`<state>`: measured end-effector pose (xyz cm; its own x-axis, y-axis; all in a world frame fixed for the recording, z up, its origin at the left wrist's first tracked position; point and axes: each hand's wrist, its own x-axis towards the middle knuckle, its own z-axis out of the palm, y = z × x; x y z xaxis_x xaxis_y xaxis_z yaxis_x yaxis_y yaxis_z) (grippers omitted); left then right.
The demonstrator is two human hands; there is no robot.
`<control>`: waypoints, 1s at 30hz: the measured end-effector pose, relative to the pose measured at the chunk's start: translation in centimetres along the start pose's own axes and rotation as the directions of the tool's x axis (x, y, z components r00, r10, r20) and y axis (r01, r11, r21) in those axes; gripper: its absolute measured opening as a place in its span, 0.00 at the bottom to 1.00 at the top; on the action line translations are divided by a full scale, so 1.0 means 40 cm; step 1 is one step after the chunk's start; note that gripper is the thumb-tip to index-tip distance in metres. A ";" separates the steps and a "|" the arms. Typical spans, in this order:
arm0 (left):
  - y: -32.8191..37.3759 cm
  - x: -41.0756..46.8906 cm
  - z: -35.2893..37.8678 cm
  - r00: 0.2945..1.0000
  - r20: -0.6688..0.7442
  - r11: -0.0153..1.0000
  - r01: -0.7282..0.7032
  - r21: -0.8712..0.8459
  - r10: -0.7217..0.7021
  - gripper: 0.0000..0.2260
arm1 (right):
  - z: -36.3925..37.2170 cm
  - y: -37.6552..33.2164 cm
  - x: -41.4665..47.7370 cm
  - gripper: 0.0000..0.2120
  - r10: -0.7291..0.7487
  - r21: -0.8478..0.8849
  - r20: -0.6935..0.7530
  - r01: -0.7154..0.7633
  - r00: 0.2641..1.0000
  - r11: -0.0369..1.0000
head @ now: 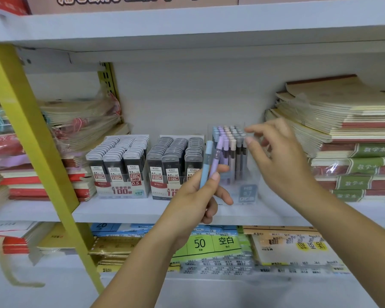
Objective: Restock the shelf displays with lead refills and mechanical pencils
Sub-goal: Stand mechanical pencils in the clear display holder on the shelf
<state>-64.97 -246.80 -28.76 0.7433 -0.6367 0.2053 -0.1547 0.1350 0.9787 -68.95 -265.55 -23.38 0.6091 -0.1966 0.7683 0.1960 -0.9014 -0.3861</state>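
Shelf: the white shelf (129, 210) runs across your view from 9 to 3 o'clock and carries all the stock below.
Yellow upright: the yellow upright (31, 134) slants down through the 9 o'clock side, in front of the shelf edge.
Notebook stacks: the notebook stacks (342, 134) are piled flat at 3 o'clock, just beside the pencil display.
Lead refills: the 0.5 refill box (120, 167) and the 0.7 refill box (173, 165) stand side by side on the shelf, at 9 o'clock of the pencil display, both full.
Pencil display: the clear pencil display (247, 192) stands at centre, its pencils upright in pastel rows.
Right grip: your right grip (278, 156) comes in from 5 o'clock, forearm raised and wrist bent. Its fingers are spread loosely above the display's 3 o'clock corner and hold nothing.
Left grip: your left grip (193, 196) rises from 7 o'clock in front of the display. Thumb and fingers are closed round two pencils.
Pencils held: the blue pencil (206, 165) and the purple pencil (217, 158) point to 12 o'clock, side by side, their tops level with the display's front row.
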 end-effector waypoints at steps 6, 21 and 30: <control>0.008 -0.002 0.015 0.995 0.097 0.996 0.002 -0.085 0.006 0.11 | 0.001 -0.080 -0.045 0.13 0.112 0.726 0.353 -0.347 0.929 0.594; -0.021 -0.012 -0.004 0.985 -0.172 1.000 0.008 0.025 -0.003 0.10 | -0.033 -0.035 0.024 0.18 -0.055 0.367 0.034 0.038 0.998 0.929; -0.030 -0.010 -0.015 0.985 -0.171 0.995 0.000 0.098 0.017 0.10 | 0.001 -0.029 0.005 0.16 -0.038 0.327 0.156 -0.015 0.987 0.945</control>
<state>-64.71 -246.26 -30.03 0.8406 -0.4955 0.2187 -0.2179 0.0604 0.9741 -69.00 -264.52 -22.79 0.7134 -0.1000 0.6936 0.4274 -0.7222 -0.5438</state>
